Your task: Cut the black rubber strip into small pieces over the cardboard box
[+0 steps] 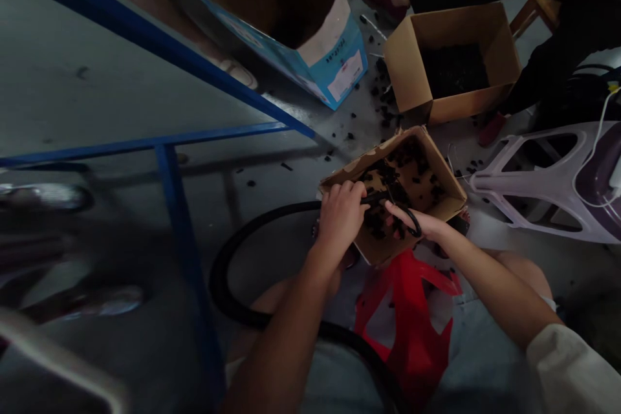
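- Over the box, the left hand is clenched round the hose end.
- The right hand grips scissors, blades at the hose.
- The hose looks rubbery, springy, light; best held just behind the cut.

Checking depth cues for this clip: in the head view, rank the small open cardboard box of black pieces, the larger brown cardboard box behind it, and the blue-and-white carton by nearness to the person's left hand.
1. Small open cardboard box of black pieces, right under the left hand.
2. Larger brown cardboard box, beyond, to the right.
3. Blue-and-white carton, beyond, upper middle; too close to call against 2.
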`<state>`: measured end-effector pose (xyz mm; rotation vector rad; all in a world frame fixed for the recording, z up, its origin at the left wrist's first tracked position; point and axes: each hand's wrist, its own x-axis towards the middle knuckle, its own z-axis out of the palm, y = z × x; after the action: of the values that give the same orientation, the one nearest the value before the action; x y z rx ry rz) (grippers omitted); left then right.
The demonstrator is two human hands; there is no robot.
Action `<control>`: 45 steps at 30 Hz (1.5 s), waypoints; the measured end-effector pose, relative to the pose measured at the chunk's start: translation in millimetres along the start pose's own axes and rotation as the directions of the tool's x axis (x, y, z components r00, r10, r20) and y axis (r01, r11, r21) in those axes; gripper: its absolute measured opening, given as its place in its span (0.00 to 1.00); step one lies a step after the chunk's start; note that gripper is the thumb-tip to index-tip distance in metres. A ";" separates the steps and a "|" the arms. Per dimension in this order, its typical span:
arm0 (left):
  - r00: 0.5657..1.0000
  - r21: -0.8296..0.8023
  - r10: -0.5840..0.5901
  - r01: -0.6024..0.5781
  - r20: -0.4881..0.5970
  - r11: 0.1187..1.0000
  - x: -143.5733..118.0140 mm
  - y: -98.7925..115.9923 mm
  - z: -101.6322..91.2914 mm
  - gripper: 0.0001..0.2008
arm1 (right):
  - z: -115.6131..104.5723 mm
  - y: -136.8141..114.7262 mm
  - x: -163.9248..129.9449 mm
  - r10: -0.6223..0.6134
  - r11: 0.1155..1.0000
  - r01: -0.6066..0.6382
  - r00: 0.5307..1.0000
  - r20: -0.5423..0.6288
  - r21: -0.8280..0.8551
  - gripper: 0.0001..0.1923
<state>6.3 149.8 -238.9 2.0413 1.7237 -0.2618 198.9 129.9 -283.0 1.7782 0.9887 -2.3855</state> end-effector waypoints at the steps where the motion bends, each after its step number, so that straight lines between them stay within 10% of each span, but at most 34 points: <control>1: 1.000 -0.002 0.009 -0.009 0.009 1.000 0.2 0.6 -0.1 0.08 | 0.1 0.1 0.2 0.002 1.000 -0.002 1.000 -0.004 0.003 0.34; 16: 1.000 0.015 0.024 -0.025 0.016 1.000 1.3 -1.2 1.9 0.09 | -1.7 -18.3 -12.3 0.122 0.993 -0.122 0.992 -0.045 -0.002 0.28; 31: 0.996 -0.014 -0.035 0.036 0.084 0.999 2.0 2.6 4.2 0.16 | -5.0 -8.6 -0.6 -0.087 0.994 0.094 0.989 -0.117 0.053 0.25; 39: 0.977 -0.099 -0.210 0.212 0.031 0.972 2.1 0.9 1.0 0.15 | -2.2 3.6 4.7 -0.191 0.975 0.193 0.981 0.025 -0.115 0.26; 45: 0.992 -0.115 -0.043 0.057 0.120 0.992 2.1 7.0 -1.2 0.10 | -2.3 8.2 11.2 -0.248 0.960 0.240 0.968 -0.039 -0.142 0.27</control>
<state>13.3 151.4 -237.2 1.8625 1.6800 -0.2826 199.8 128.4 -296.9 1.7773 1.4188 -2.3410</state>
